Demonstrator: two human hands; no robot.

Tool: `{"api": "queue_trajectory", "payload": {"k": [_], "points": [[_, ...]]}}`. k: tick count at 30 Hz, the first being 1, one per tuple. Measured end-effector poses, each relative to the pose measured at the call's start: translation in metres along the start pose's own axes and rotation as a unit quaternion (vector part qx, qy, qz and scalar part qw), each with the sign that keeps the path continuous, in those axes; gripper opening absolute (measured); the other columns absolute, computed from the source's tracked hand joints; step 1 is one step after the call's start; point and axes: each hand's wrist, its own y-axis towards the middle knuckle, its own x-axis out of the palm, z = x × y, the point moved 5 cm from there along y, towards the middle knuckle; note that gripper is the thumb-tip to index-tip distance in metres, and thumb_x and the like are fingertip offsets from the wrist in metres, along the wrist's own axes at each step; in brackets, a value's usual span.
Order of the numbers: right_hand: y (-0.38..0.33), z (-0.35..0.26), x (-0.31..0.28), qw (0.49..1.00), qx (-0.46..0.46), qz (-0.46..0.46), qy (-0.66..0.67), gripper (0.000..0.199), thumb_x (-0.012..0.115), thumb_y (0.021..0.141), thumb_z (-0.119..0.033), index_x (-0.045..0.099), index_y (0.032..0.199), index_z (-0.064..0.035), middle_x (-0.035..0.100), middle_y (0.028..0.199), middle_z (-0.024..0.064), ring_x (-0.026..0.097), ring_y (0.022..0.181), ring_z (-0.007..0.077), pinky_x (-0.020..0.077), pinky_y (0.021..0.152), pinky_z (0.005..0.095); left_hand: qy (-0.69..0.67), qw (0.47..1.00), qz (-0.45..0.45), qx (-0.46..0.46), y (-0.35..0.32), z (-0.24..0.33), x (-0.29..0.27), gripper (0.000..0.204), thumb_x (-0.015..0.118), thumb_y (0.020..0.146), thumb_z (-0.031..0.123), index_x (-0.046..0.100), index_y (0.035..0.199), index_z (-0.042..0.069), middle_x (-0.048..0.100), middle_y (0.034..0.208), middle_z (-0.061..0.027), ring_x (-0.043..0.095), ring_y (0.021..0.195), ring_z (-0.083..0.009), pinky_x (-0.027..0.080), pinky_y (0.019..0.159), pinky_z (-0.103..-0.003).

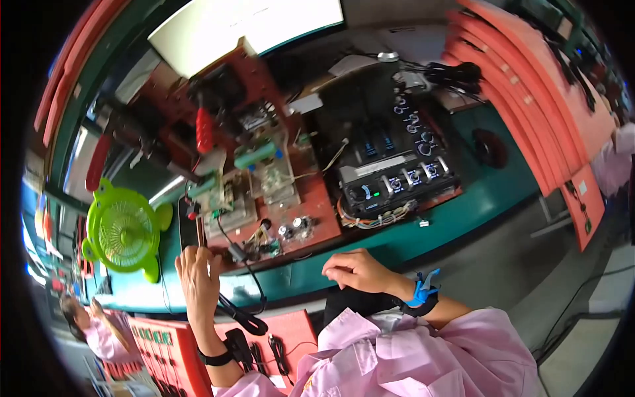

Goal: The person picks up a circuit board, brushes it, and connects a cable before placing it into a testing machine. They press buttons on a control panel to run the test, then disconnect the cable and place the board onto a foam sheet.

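Note:
My left hand (pixel 198 278) is at the front left corner of a red test fixture (pixel 317 218), its fingers bent together and their tips out of sight. What they grip there, if anything, is hidden. Next to it a black cable with a thick inline block (pixel 238 252) hangs over the bench edge. Loosely curled, my right hand (pixel 359 270) hovers by the front edge of the green bench, nothing visible in it. Circuit boards (pixel 274 182) and red-handled toggle clamps (pixel 204 130) sit on the fixture. Right of them stands a black audio mixer-like panel (pixel 397 182) with lit knobs.
A green frog-shaped fan (pixel 126 228) stands left of the fixture, and a bright monitor (pixel 251 30) behind it. Stacked red foam trays (pixel 516 99) rise at the right. Coiled black cables (pixel 278 354) lie on red foam near my lap. Another person (pixel 99 327) sits at far left.

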Motion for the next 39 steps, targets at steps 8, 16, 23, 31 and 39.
{"api": "queue_trajectory", "payload": {"k": [8,16,23,31,39], "points": [[0.000,0.003,-0.002,0.999,-0.001,-0.037,-0.013,0.015,0.049,0.082,-0.013,0.055,0.081,0.0000,0.054,0.064,0.0050,0.054,0.049,0.0115,0.0420,0.047,0.0247,0.035,0.998,-0.057,-0.013,0.012,0.002,0.009,0.009,0.052,0.076,0.009,0.047,0.077,0.003,0.044,0.079,-0.0119,0.044,0.084,-0.0299,0.031,0.084,-0.045],[0.001,0.000,0.000,0.999,-0.008,-0.047,-0.017,0.014,0.049,0.082,-0.011,0.056,0.082,0.0009,0.057,0.068,0.0059,0.055,0.051,0.0115,0.0430,0.048,0.0239,-0.002,0.995,-0.043,0.091,0.018,0.005,0.002,0.007,0.051,0.071,0.004,0.049,0.077,0.003,0.044,0.079,-0.0115,0.044,0.080,-0.0299,0.032,0.080,-0.041],[-0.001,0.002,0.001,0.999,-0.007,-0.046,-0.020,0.013,0.049,0.082,-0.010,0.056,0.081,0.0013,0.057,0.069,0.0062,0.055,0.052,0.0114,0.0432,0.048,0.0235,-0.014,0.985,-0.071,0.156,0.019,0.006,-0.007,0.004,0.051,0.070,0.004,0.047,0.071,0.002,0.048,0.079,-0.0117,0.047,0.078,-0.0289,0.035,0.073,-0.039],[0.000,0.000,0.000,0.999,-0.006,-0.045,-0.005,0.013,0.049,0.082,-0.010,0.056,0.081,0.0010,0.057,0.068,0.0068,0.055,0.051,0.0117,0.0428,0.047,0.0241,0.017,0.998,-0.051,0.018,0.016,-0.001,0.011,0.011,0.052,0.075,0.009,0.047,0.067,0.003,0.049,0.064,-0.0124,0.050,0.066,-0.0308,0.035,0.060,-0.038],[-0.001,0.000,0.000,0.999,-0.015,-0.039,0.001,0.014,0.050,0.082,-0.012,0.055,0.080,0.0006,0.056,0.066,0.0079,0.054,0.049,0.0133,0.0421,0.047,0.0258,-0.054,0.997,-0.045,-0.012,0.016,0.012,0.006,0.010,0.053,0.075,0.009,0.049,0.068,0.003,0.049,0.064,-0.0131,0.050,0.061,-0.0311,0.037,0.058,-0.038]]}}
